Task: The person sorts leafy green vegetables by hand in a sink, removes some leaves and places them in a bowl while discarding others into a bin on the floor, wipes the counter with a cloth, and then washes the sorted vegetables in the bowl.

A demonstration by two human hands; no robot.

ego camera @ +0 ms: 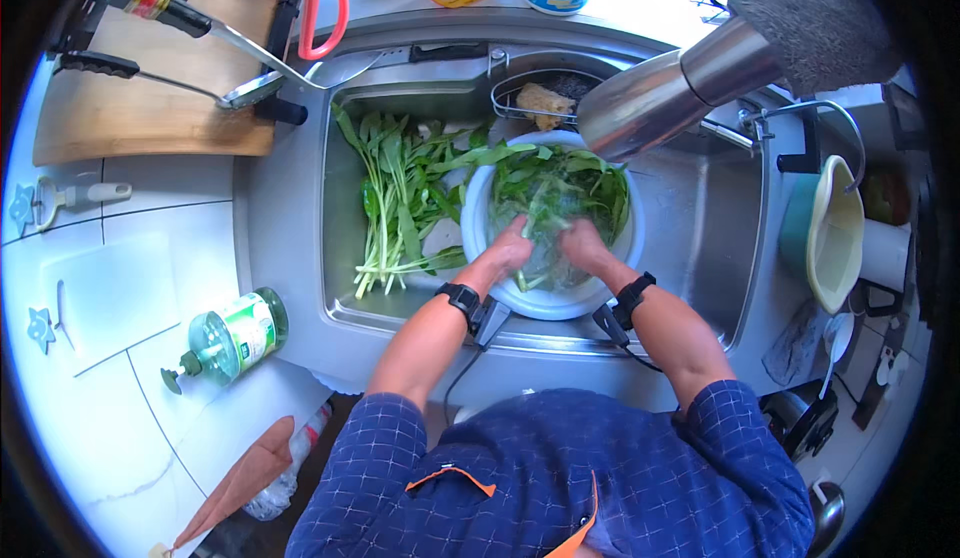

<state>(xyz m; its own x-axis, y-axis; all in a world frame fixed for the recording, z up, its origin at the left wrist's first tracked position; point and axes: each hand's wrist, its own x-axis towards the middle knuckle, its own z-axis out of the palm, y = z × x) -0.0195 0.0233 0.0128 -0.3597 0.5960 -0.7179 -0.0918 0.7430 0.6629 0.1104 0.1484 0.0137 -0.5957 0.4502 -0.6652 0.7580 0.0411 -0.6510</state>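
A round white basin [559,309] of water stands in the stainless-steel sink [694,239], with long-stemmed leafy greens [600,172] in it. Both my hands are over the basin among the wet greens and blurred by motion. My left hand [512,247] is closed around some stems, whose pale ends show just below it. Beside it, my right hand [583,245] touches the greens, its fingers partly hidden in splashing water. A loose bunch of the same greens [397,205] lies in the sink to the left of the basin, stems towards me.
A metal faucet [637,108] reaches over the basin's back right rim. Behind it, a wire rack [502,108] holds a sponge [544,104]. Left are a wooden cutting board [180,55], ladles and a green pump bottle [232,337]. A yellow-green tub [832,235] hangs right.
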